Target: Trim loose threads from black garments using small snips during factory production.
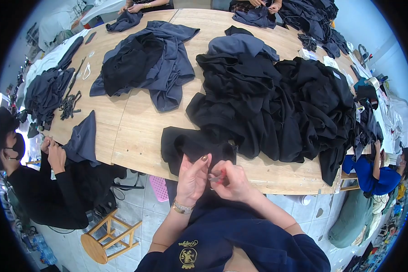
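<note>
Close to my body at the table's near edge, my left hand (191, 180) is closed, its thumb and fingers pinching the edge of a black garment (179, 139). My right hand (233, 182) is beside it, curled round a small red-handled tool (220, 177); its tip is too small to make out. The two sets of fingertips almost meet in front of the cloth. Part of the garment lies on the table, and dark cloth hangs below my hands.
A large heap of black garments (254, 104) covers the right half of the wooden table (136, 131). Dark blue-grey garments (145, 63) lie farther left. Co-workers sit around the table. A wooden stool (95, 247) and a pink basket (159, 188) stand below on the floor.
</note>
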Motion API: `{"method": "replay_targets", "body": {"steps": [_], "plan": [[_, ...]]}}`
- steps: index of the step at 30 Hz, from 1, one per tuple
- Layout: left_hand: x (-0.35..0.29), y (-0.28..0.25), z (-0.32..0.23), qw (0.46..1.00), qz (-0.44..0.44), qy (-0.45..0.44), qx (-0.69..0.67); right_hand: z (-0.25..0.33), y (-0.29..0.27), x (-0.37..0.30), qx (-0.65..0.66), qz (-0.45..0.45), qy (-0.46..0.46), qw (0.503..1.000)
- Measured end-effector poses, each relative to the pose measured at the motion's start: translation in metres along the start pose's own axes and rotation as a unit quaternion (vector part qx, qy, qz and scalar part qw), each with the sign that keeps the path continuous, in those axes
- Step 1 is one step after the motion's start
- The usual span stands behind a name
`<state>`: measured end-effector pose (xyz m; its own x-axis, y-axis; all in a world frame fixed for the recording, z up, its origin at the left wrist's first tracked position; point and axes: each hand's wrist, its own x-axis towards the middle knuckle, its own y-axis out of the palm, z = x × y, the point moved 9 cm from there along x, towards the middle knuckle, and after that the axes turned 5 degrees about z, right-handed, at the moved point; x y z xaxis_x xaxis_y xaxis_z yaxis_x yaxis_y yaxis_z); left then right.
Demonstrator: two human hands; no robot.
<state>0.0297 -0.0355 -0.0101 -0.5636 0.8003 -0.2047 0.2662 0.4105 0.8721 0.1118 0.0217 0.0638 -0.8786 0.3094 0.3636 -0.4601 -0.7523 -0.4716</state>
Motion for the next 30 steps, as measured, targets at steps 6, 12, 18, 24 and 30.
{"method": "replay_targets", "body": {"steps": [6,12,18,24,30], "plan": [[-0.001,0.005,-0.005,0.999,0.019,-0.018,-0.045,-0.044,-0.025,-0.006,0.014,-0.071,0.153,0.986],[-0.004,0.005,-0.002,0.997,0.029,-0.041,-0.063,-0.040,-0.023,-0.002,-0.191,-0.046,0.055,0.979],[-0.004,0.008,-0.003,0.997,0.031,-0.037,-0.055,-0.027,-0.022,0.004,-0.278,-0.040,0.002,0.960],[-0.004,0.009,0.000,0.999,0.034,-0.030,-0.031,-0.024,-0.022,0.006,-0.312,-0.031,-0.008,0.950],[-0.005,0.010,0.004,0.999,0.041,-0.026,-0.015,-0.022,-0.024,0.006,-0.323,-0.030,-0.018,0.946]]}}
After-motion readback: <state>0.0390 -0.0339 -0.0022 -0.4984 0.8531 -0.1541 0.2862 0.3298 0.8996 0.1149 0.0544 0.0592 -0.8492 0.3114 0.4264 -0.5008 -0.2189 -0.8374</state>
